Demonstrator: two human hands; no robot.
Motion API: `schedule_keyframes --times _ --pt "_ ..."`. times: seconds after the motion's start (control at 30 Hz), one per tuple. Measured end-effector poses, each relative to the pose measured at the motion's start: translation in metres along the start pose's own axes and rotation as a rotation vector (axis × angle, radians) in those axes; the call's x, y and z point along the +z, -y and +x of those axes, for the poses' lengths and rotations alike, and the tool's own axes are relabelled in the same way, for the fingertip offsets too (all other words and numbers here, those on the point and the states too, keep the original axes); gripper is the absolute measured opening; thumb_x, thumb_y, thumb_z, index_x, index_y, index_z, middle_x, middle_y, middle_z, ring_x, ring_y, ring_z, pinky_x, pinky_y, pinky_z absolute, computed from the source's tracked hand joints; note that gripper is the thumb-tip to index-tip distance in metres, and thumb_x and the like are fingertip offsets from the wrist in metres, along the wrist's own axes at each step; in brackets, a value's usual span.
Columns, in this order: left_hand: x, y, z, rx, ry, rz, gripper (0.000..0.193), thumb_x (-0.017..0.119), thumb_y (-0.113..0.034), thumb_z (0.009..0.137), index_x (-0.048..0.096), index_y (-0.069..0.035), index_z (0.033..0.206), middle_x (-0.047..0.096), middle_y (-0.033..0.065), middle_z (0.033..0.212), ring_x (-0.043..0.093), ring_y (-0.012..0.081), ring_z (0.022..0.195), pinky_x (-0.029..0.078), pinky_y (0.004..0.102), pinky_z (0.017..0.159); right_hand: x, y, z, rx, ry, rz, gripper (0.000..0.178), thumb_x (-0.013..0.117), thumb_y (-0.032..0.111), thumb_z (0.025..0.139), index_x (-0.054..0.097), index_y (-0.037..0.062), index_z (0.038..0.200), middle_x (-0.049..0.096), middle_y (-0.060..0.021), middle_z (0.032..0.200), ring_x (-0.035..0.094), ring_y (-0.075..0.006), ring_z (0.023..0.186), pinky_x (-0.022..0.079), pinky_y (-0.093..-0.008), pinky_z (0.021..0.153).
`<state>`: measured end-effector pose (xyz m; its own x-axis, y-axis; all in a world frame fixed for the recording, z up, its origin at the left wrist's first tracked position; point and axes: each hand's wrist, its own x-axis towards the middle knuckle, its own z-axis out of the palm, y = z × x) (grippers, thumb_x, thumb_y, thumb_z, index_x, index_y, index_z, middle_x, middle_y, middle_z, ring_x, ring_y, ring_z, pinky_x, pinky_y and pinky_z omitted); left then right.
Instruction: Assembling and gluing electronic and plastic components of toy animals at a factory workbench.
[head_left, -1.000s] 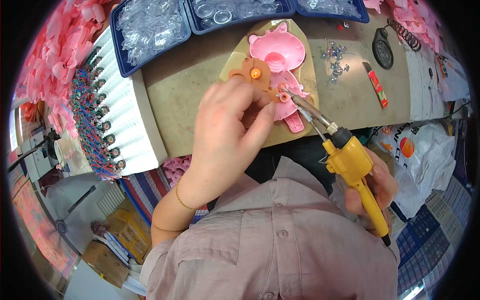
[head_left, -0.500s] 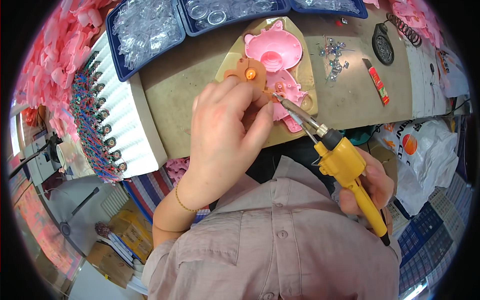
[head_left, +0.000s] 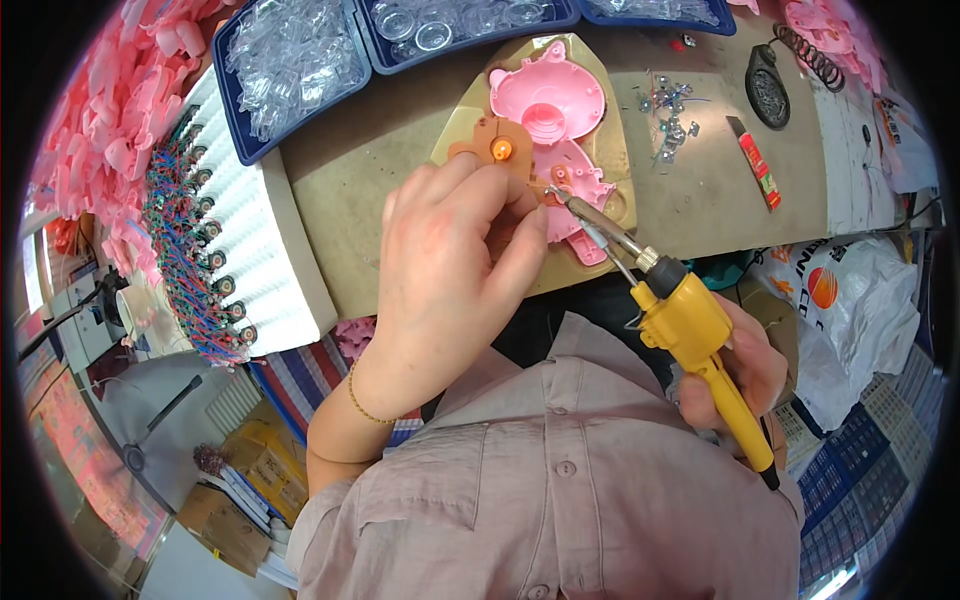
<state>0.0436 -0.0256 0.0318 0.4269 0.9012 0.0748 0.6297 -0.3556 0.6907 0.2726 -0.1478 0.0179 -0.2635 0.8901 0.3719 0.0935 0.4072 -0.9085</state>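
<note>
My right hand (head_left: 745, 365) is wrapped round the yellow handle of a soldering gun (head_left: 690, 325) with a thin feed tube beside its barrel. Its metal tip points up and left, to the small spot by my left fingertips. My left hand (head_left: 450, 250) is closed, thumb and fingers bent together over an orange-brown block (head_left: 515, 135); whatever they pinch is too small and covered to make out. An orange round knob (head_left: 501, 149) sits on that block. Beneath the tip lies a pink plastic shell half (head_left: 570, 165); a rounder pink shell (head_left: 570, 85) rests above it in the tan fixture (head_left: 615, 120).
Blue bins (head_left: 245, 135) of clear plastic parts line the back. To the left stand a white foam tray (head_left: 290, 270) with wired round parts and a heap of pink pieces (head_left: 90, 130). Small metal parts (head_left: 668, 110), a red cutter knife (head_left: 757, 165) and a black oval object (head_left: 766, 92) lie right.
</note>
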Motion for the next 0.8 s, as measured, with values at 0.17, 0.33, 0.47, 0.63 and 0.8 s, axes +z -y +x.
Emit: schedule_keyframes --times 0.17,0.33,0.47,0.63,0.8 --pt "0.001 -0.005 0.007 0.07 -0.027 -0.023 0.01 0.065 -0.01 0.075 0.057 -0.005 0.073 0.053 0.0077 0.071 0.051 0.0274 0.069 0.039 0.0378 0.066 -0.005 0.008 -0.003 -0.017 -0.068 -0.08 0.063 0.066 0.015 0.087 0.028 0.0076 0.137 0.044 -0.036 0.127 0.057 -0.037 0.108 0.049 -0.0402 0.088" --pt "-0.002 -0.006 0.0 0.032 -0.027 -0.015 0.01 0.066 -0.009 0.075 0.056 -0.004 0.073 0.052 0.0087 0.072 0.051 0.0274 0.071 0.039 0.0382 0.068 -0.018 0.012 -0.004 0.282 -0.694 -0.026 0.044 0.058 0.01 0.085 0.045 -0.0007 0.125 0.056 -0.0155 0.119 0.056 -0.0247 0.108 0.05 -0.0356 0.087" --pt "-0.016 -0.005 -0.017 -0.021 -0.023 0.031 0.01 0.065 -0.008 0.075 0.057 -0.004 0.074 0.052 0.0091 0.072 0.051 0.0281 0.07 0.039 0.0394 0.067 -0.098 0.042 0.019 0.231 -0.991 -0.303 0.044 0.061 0.013 0.084 0.047 -0.0018 0.123 0.059 -0.017 0.111 0.06 -0.0224 0.097 0.053 -0.0321 0.076" --pt "-0.009 -0.001 -0.007 0.026 -0.042 -0.003 0.008 0.064 -0.009 0.076 0.058 -0.004 0.076 0.054 0.0099 0.074 0.053 0.0292 0.073 0.04 0.04 0.069 -0.16 0.009 0.047 0.298 -0.825 -0.672 0.039 0.065 0.01 0.085 0.054 -0.0037 0.12 0.062 -0.012 0.11 0.06 -0.0172 0.098 0.05 -0.0285 0.081" --pt "-0.017 -0.009 -0.007 0.01 0.018 0.003 0.009 0.064 -0.014 0.08 0.061 -0.005 0.081 0.056 0.0089 0.076 0.054 0.0287 0.075 0.04 0.0398 0.069 -0.14 -0.043 0.051 0.255 -0.932 -0.481 0.029 0.06 0.013 0.092 0.056 -0.0024 0.116 0.062 -0.0083 0.104 0.061 -0.0142 0.082 0.05 -0.0263 0.073"
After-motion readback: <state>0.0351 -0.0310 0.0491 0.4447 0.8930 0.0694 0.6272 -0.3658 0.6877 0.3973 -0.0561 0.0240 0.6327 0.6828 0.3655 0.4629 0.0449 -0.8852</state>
